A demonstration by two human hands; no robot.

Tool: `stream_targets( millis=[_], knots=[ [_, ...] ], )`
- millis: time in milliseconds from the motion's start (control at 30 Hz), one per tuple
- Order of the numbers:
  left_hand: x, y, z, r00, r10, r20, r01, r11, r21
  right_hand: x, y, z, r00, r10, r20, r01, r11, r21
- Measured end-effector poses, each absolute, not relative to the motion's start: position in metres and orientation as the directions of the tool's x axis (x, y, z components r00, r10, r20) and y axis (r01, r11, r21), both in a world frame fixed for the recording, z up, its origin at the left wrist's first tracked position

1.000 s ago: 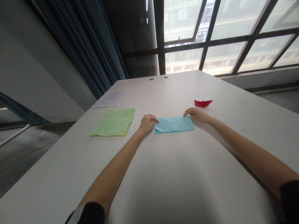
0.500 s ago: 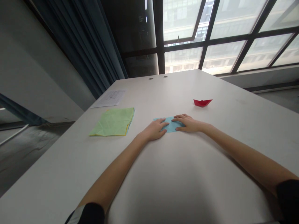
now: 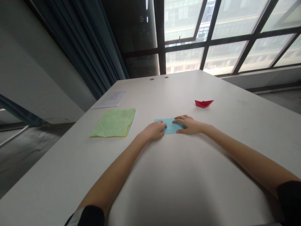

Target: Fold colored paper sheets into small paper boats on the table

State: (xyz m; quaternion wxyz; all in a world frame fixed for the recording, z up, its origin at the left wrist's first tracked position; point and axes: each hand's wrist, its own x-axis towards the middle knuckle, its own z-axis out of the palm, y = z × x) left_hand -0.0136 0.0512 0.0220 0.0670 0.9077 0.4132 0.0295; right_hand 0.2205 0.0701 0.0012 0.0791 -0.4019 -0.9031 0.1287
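A light-blue sheet of folding paper [image 3: 171, 125] lies flat on the white table in front of me, partly covered by both hands. At its left end, my left hand [image 3: 155, 130] has its fingers curled in and closed on the paper's edge. My right hand [image 3: 189, 124] rests on the right end with fingers spread and the thumb near the front edge. It presses the sheet from above and is open. Beyond my right hand sits a small red paper boat [image 3: 203, 104].
To the left lies a stack of square paper [image 3: 115, 123], green on top with yellow and blue edges showing. A printed white sheet [image 3: 110, 99] is behind it. The white table [image 3: 169, 175] reaches back toward windows [image 3: 185, 59] and a dark blue curtain [image 3: 94, 40].
My left hand has drawn slightly left, and its outstretched fingers have curled in at the blue paper's left end. My right hand, the boat and the stack stay in place.
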Motion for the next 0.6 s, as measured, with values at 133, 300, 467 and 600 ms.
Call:
stream_targets(
  millis=[133,300,467,600],
  knots=[
    [-0.003,0.045,0.020,0.533,0.846,0.028,0.841,-0.533,0.094,0.215,0.069,-0.001,-0.651,0.751,0.109,0.704,0.652,-0.282],
    [0.005,0.044,0.009,0.471,0.874,0.123,0.874,-0.481,0.071,0.210,0.069,-0.010,-0.674,0.723,0.152,0.683,0.688,-0.244],
    [0.000,0.050,-0.005,0.568,0.822,0.036,0.815,-0.569,0.109,0.212,0.068,-0.015,-0.646,0.763,0.024,0.732,0.627,-0.267],
    [-0.010,0.056,-0.007,0.521,0.850,-0.074,0.850,-0.509,0.135,0.217,0.068,-0.013,-0.618,0.782,-0.087,0.768,0.576,-0.280]
  ],
)
